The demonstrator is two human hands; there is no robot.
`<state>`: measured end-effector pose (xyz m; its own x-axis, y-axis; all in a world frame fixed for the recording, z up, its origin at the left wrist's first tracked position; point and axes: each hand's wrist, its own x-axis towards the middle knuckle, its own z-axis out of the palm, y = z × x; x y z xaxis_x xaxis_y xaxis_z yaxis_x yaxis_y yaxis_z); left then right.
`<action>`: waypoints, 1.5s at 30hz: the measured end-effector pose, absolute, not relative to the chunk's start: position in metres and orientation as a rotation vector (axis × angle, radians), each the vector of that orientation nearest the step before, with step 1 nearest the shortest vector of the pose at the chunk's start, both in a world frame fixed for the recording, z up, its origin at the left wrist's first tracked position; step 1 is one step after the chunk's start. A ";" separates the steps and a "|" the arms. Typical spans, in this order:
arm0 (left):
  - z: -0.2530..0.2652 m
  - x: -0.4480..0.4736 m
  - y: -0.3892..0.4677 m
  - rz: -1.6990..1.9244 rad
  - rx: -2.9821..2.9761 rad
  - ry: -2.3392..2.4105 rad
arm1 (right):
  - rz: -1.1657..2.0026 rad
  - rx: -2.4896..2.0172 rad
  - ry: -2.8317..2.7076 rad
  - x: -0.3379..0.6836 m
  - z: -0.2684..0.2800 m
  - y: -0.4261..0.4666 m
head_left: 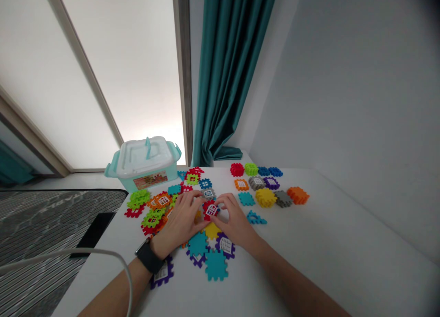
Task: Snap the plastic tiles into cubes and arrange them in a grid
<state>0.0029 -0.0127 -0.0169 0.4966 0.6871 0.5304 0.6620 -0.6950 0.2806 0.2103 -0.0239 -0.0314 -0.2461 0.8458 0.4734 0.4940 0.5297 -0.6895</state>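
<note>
A red notched interlocking tile (210,210) with a white window insert is between my two hands, above the pile. My right hand (235,221) grips its right edge between thumb and fingers. From the other side, the thumb and curved fingers of my left hand (184,215) close on its left edge; the exact contact is partly hidden. A yellow tile (213,231), a purple window tile (225,245) and teal tiles (216,265) lie just below the hands. A grey window tile (208,194) sits beyond the red one. My left wrist wears a dark watch (150,256).
Mixed green tiles (138,199) and orange tiles (162,200) are heaped at left. Colour-grouped stacks stand at right, including yellow (266,197), orange (298,195) and red (237,169). A lidded teal box (147,161) stands behind. A white cable (103,251) crosses the lower left.
</note>
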 end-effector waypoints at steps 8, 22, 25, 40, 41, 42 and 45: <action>-0.017 -0.008 -0.004 1.004 2.666 1.284 | 0.586 -1.048 -1.783 0.215 -0.025 -0.019; -0.015 -0.019 0.002 1.155 2.472 1.290 | 0.614 -1.101 -1.996 0.217 -0.034 -0.020; -0.016 -0.019 0.002 1.163 2.452 1.247 | 0.513 -1.125 -1.988 0.217 -0.032 -0.020; -0.007 -0.008 -0.011 1.099 2.339 1.004 | 0.308 -0.886 -2.032 0.218 -0.022 -0.030; -0.008 -0.008 -0.011 1.100 2.340 0.997 | 0.307 -0.884 -2.033 0.218 -0.022 -0.030; -0.008 -0.008 -0.011 1.099 2.344 0.994 | 0.304 -0.883 -2.033 0.218 -0.021 -0.030; -0.009 -0.009 -0.010 1.092 2.385 1.015 | 0.284 -0.874 -2.024 0.218 -0.020 -0.030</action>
<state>-0.0092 -0.0103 -0.0085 0.4532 0.7211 0.5241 0.4698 -0.6928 0.5471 0.2180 -0.0299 -0.0196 -0.3589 0.6766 0.6430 0.4734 0.7256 -0.4993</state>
